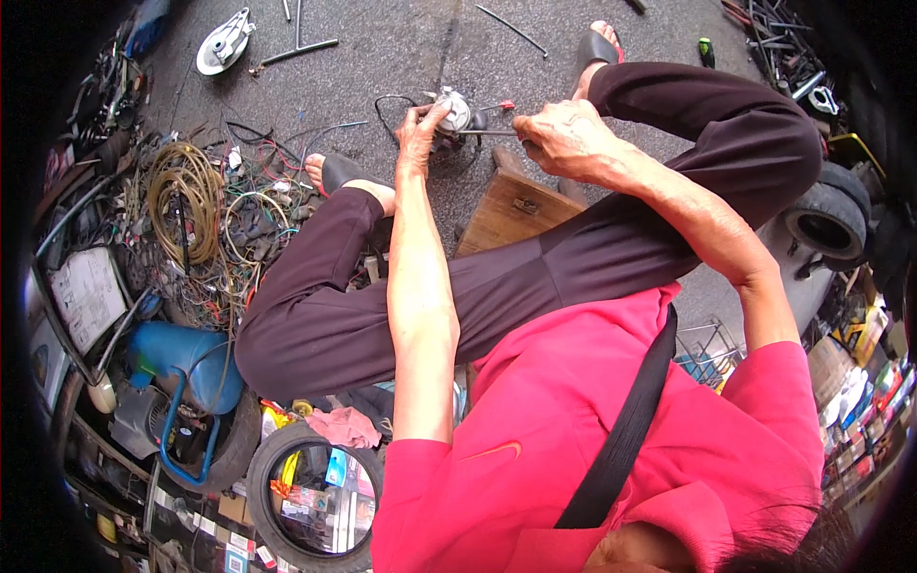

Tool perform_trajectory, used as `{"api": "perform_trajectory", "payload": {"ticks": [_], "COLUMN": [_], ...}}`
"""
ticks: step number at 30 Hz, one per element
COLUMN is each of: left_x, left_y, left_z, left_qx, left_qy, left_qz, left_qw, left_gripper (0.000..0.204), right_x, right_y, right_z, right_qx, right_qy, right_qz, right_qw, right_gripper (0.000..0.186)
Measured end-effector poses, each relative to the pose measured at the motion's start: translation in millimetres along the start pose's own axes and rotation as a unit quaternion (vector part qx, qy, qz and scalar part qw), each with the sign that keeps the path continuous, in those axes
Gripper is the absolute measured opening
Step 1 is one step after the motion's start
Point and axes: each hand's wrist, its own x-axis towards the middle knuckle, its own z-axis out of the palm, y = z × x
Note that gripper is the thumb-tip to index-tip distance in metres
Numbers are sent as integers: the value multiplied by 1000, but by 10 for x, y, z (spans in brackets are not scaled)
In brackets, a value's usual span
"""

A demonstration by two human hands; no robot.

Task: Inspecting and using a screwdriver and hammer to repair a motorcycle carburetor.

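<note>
My left hand point(417, 136) is closed around the side of a small round silver metal part point(457, 109). It has dark wiring and a red connector point(505, 105) on a lead, and it is held just above the ground between my feet. My right hand point(564, 140) grips a screwdriver point(494, 133), whose straight metal shaft points left at the part. Its handle is hidden in my fist. Whether the tip touches a screw is too small to tell.
A wooden stool point(511, 212) stands between my legs. Coiled tan hose point(181, 205) and tangled wires lie left, near a blue tank point(181, 361). A silver round plate point(225, 43), a T-handled metal bar point(298, 50) and a green-black screwdriver point(706, 52) lie ahead. Tyres point(827, 224) stand right.
</note>
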Motion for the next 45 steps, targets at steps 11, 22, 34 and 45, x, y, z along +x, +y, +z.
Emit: {"api": "perform_trajectory", "payload": {"ticks": [11,22,34,45], "left_x": [-73,28,-203,175], "left_y": [135,162,438,-61], "left_z": [59,5,535,179], "left_qx": [-76,-9,213,195], "left_qy": [-11,-50,299,193], "left_qz": [102,104,31,282], "left_qw": [992,993,930,919], "left_gripper": [36,44,70,37], "right_x": [-42,58,97,100], "right_y": [102,91,123,125], "right_z": [-353,-213,-114,-212], "right_qx": [17,31,28,42], "right_qy": [40,55,61,47], "right_qz": [98,101,108,99], "right_qw": [994,993,992,993], "right_gripper": [22,20,18,20]}}
